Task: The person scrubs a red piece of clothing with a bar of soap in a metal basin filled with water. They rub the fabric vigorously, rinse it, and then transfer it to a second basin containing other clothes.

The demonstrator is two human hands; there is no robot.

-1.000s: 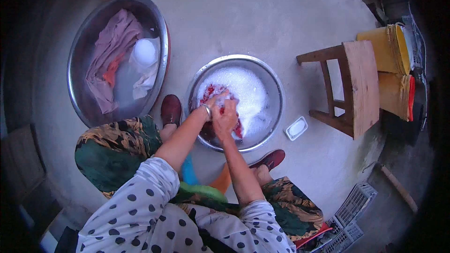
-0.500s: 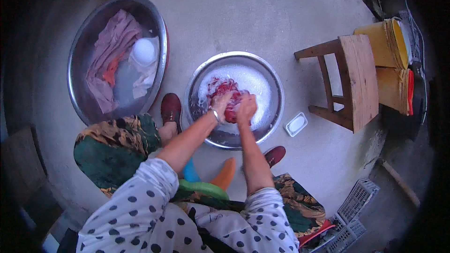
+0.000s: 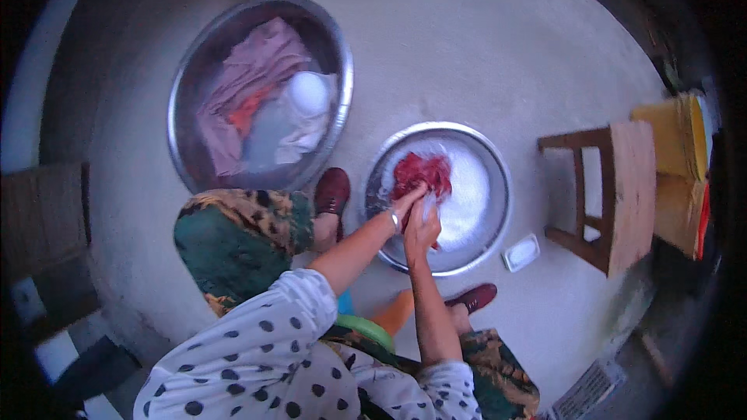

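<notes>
A round metal basin (image 3: 505, 229) on the floor between my feet holds white suds (image 3: 469, 206). In it lies a wet, bunched red cloth (image 3: 421, 173). My left hand (image 3: 408, 202), with a pale bracelet at its wrist, has its fingers closed on the near part of the cloth. Close against it, my right hand (image 3: 422, 227) is also closed around the cloth. The two hands touch or nearly touch. Some of the cloth between and under them is hidden, and the picture is slightly blurred.
At the far left stands a larger metal basin (image 3: 348, 78) with pinkish cloth (image 3: 268, 54), an orange-red piece and a white rounded thing (image 3: 309, 94). A small white dish (image 3: 521, 253) lies right of my basin. Beyond it are a wooden stool (image 3: 632, 194) and yellow containers (image 3: 675, 140).
The view has shifted, so everything appears farther right. My hands have drawn together at the near side of the red cloth, which now bunches out beyond them.
</notes>
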